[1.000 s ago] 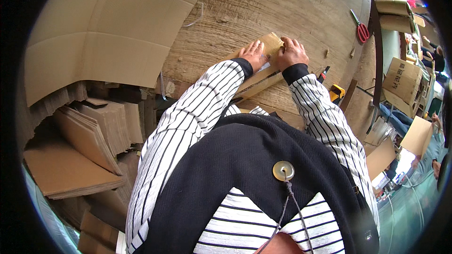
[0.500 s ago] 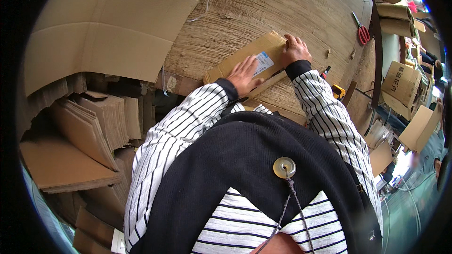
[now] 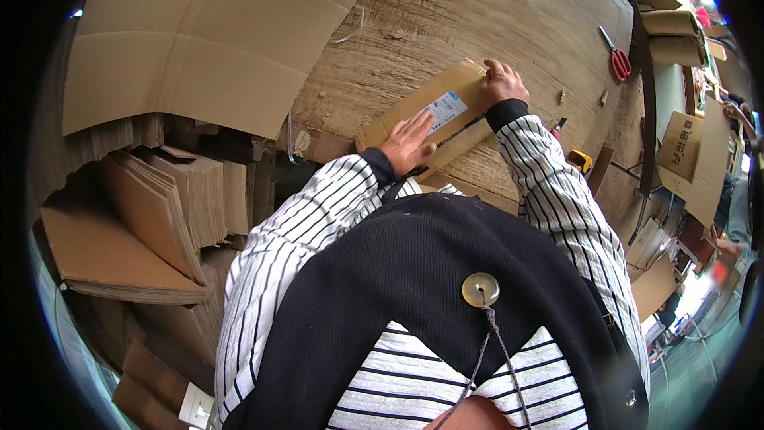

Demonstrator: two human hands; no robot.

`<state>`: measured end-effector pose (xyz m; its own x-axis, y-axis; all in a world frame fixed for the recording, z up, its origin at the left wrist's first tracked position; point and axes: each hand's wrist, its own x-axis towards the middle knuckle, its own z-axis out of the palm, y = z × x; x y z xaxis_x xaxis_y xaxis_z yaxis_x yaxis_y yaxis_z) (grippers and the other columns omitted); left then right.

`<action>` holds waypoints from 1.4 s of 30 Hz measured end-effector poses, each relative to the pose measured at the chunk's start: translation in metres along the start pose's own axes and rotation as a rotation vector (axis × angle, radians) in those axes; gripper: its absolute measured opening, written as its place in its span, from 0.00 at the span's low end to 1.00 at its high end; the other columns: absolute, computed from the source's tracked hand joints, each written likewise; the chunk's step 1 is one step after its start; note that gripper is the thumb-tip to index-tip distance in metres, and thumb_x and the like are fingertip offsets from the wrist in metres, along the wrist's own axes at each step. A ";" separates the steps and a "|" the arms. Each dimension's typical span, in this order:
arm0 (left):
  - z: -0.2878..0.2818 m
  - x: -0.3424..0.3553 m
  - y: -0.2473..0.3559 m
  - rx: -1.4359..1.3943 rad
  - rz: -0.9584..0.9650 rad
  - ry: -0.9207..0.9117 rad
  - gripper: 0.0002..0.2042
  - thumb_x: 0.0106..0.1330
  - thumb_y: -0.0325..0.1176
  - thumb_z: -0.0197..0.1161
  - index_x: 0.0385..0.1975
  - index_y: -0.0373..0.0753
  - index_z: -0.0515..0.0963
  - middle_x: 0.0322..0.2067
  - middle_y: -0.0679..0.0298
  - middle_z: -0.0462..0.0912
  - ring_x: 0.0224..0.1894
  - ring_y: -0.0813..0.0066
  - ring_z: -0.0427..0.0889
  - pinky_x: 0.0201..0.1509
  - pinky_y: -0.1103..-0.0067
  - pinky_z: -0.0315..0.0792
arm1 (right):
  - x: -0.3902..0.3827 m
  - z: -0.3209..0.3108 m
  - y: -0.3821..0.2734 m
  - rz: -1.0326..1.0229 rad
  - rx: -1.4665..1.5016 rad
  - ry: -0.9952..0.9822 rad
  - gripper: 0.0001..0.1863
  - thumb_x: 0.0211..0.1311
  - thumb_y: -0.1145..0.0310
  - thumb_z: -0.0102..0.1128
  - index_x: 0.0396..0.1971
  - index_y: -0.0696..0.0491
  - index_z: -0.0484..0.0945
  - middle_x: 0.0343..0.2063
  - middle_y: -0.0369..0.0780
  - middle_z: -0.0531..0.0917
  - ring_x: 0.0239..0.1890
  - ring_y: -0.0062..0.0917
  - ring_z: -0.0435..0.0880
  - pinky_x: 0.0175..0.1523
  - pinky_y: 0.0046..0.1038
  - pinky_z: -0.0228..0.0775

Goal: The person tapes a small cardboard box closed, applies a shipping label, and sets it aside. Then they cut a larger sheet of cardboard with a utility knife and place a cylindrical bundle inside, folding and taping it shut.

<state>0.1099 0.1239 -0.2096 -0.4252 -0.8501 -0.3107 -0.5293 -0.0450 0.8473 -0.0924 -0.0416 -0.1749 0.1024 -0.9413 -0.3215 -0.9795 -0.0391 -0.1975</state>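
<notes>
Box: a flat, long brown cardboard box (image 3: 430, 111) lies slantwise on the table a little above the middle of the frame, with a smooth matte face and crisp folded edges.
Label: a small white rectangular sticker (image 3: 446, 109) with a blue band at one end sits on the upper face of the box, between the two hands.
Left hand: the left hand (image 3: 407, 143) lies flat with fingers spread, palm pressing the lower left end of the box; it clasps nothing.
Right hand: the right hand (image 3: 501, 84) is curled over the upper right end of the box, fingers bent down on its edge in a narrow grip.
Table: a rough, pale wooden table (image 3: 525, 16) with coarse streaked grain fills the upper middle of the frame.
Sheet: a large flat cardboard sheet (image 3: 199, 40) with fold creases lies in the upper left, overlapping the table edge.
Stacks: piles of folded corrugated cardboard (image 3: 159, 207) stand at the left, their ribbed edges showing.
Scissors: red-handled scissors (image 3: 617, 56) lie on the table in the upper right, well apart from the hands.
Sleeves: white fabric with thin dark stripes (image 3: 557, 191), under a dark knitted vest.
</notes>
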 end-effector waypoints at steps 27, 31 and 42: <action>-0.020 -0.091 -0.038 -1.453 -0.739 0.551 0.33 0.66 0.61 0.49 0.59 0.37 0.67 0.54 0.56 0.75 0.54 0.59 0.74 0.60 0.60 0.67 | -0.043 0.051 0.037 0.159 0.102 -0.052 0.13 0.53 0.57 0.56 0.35 0.47 0.80 0.36 0.45 0.80 0.41 0.38 0.81 0.43 0.40 0.75; -0.077 -0.070 -0.004 -0.902 -0.387 0.719 0.33 0.68 0.60 0.47 0.60 0.38 0.67 0.54 0.58 0.76 0.57 0.64 0.73 0.61 0.63 0.66 | -0.075 0.038 0.054 0.344 0.458 -0.182 0.23 0.56 0.50 0.54 0.46 0.50 0.78 0.42 0.51 0.80 0.48 0.47 0.79 0.53 0.44 0.71; -0.072 0.005 0.171 0.588 0.539 0.438 0.31 0.51 0.61 0.66 0.46 0.39 0.81 0.36 0.61 0.80 0.40 0.62 0.75 0.47 0.68 0.68 | -0.142 0.006 0.100 0.036 0.800 0.485 0.17 0.57 0.65 0.56 0.46 0.53 0.76 0.40 0.49 0.80 0.44 0.44 0.79 0.50 0.39 0.72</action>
<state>0.0700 0.0738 -0.0353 -0.4698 -0.8073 0.3572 -0.6801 0.5889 0.4365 -0.2042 0.0899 -0.1545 -0.1860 -0.9815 0.0459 -0.5519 0.0657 -0.8313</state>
